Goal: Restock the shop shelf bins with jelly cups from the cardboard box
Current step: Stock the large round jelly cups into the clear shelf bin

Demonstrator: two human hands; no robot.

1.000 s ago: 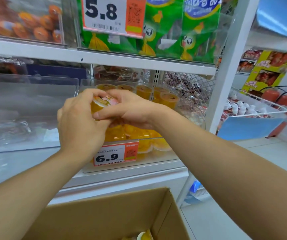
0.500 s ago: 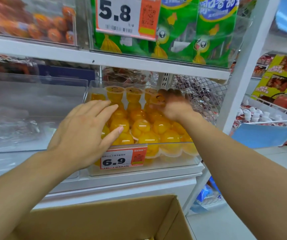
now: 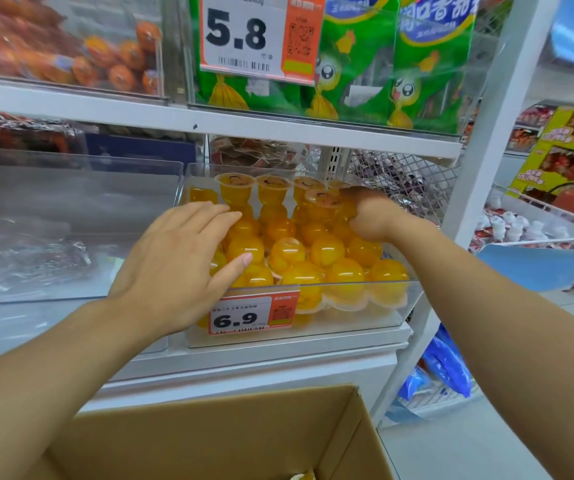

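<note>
The left grip (image 3: 178,258) lies flat with straight fingers on the yellow cups (image 3: 299,258) at the left side of the clear bin (image 3: 347,327), holding nothing. The right grip (image 3: 365,216) is curled at the bin's far right, its fingers closed around one upright cup (image 3: 323,206) in the back rows. Between the two grips the cups lie heaped, those nearest tipped on their sides, those at the back standing with lids up. Just below the left grip a 6.9 tag (image 3: 252,315) hangs on the bin's front wall. Below both forearms sits the open box (image 3: 209,434). Above the grips a 5.8 tag (image 3: 261,36) fronts green bags (image 3: 417,64).
</note>
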